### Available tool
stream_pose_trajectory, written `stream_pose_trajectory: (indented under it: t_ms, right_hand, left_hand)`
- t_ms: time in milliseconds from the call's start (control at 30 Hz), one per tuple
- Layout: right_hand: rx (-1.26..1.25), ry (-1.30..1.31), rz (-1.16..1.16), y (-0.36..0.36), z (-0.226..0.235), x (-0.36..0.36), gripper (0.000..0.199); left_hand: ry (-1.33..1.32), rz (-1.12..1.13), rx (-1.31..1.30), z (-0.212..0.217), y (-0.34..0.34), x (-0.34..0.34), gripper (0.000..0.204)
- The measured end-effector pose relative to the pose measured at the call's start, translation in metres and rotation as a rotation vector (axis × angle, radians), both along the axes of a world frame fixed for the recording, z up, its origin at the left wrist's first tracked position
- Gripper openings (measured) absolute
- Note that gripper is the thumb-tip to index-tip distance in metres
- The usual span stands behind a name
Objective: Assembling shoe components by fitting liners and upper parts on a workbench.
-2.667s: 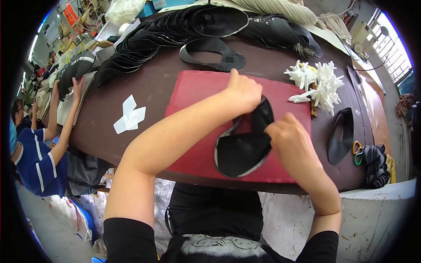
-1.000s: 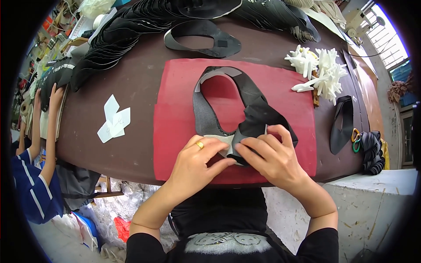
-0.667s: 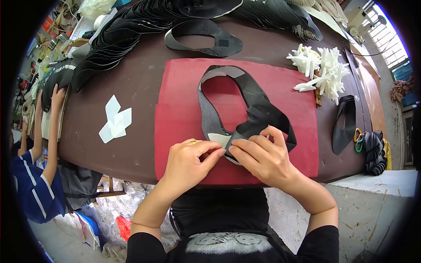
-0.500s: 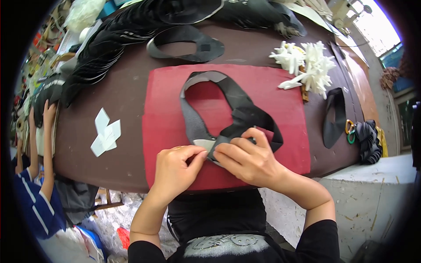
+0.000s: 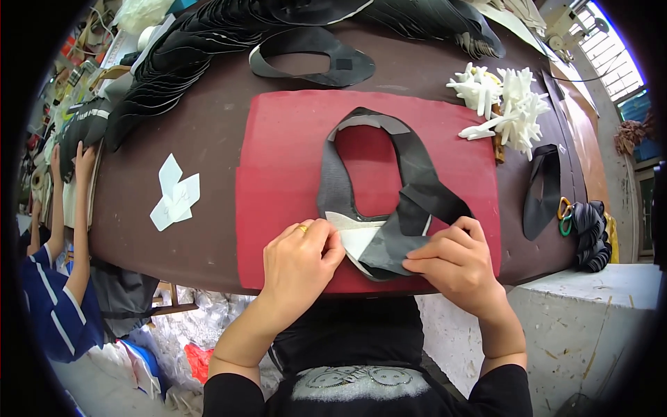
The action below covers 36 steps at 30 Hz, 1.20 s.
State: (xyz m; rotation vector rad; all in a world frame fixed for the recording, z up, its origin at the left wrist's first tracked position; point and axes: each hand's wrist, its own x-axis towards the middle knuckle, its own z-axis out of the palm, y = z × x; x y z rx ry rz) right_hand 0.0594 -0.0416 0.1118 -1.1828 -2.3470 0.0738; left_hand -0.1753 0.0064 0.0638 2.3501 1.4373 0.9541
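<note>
We see a dark grey, loop-shaped cut piece of soft sheet material (image 5: 410, 187) lying flat on a red rectangular mat (image 5: 285, 167); the mat lies on the dark brown worktop (image 5: 208, 132), close to its near edge. The near end of the loop has a pale, whitish underside flap (image 5: 354, 236) turned up; both hands are at that end.

The left hand (image 5: 299, 267) has a gold ring on one finger; its fingers (image 5: 326, 233) are closed in a pinch on the edge of the pale flap. The right hand (image 5: 455, 267) rests on the mat just beside it; its fingers (image 5: 427, 264) are bent and pressed down on the grey end of the loop, gripping it at the edge.

Past the mat lies another dark loop-shaped piece (image 5: 313, 62), flat on the worktop; behind it sits a long fanned stack of black cut pieces (image 5: 180, 62). To the right of the mat is a heap of white branching plastic bits (image 5: 507, 104); further right are a narrow black strip (image 5: 542, 191) and some coloured rings (image 5: 564, 215). To the left of the mat lie small white paper shapes (image 5: 175, 194). At the far left another person in a blue striped sleeve (image 5: 52, 313) reaches a hand (image 5: 83, 160) up to the worktop edge.
</note>
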Motion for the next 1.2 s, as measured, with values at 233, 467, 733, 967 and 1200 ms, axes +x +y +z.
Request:
stream_pose_trajectory:
  t_ms: [233,467,733,967,1200]
  right_hand:
    - [-0.068,0.064,-0.045,-0.005,-0.009,-0.004,0.012]
    - [-0.064,-0.028,-0.026,-0.001,0.005,-0.011,0.011]
    - [-0.130,0.012,-0.078,0.005,0.038,0.020,0.011]
    - [-0.234,0.151,-0.152,0.026,0.065,0.038,0.009]
    - [0.151,0.021,-0.567,0.000,0.144,0.129,0.022]
  left_hand:
    - [0.000,-0.057,0.101,0.011,-0.017,0.001,0.026]
    - [0.012,-0.310,-0.087,-0.004,-0.038,0.000,0.061]
    - [0.214,-0.373,-0.082,0.001,-0.036,-0.012,0.072]
    - [0.234,-0.366,-0.043,-0.007,-0.034,-0.025,0.078]
    - [0.173,-0.333,0.019,-0.003,-0.044,-0.020,0.068]
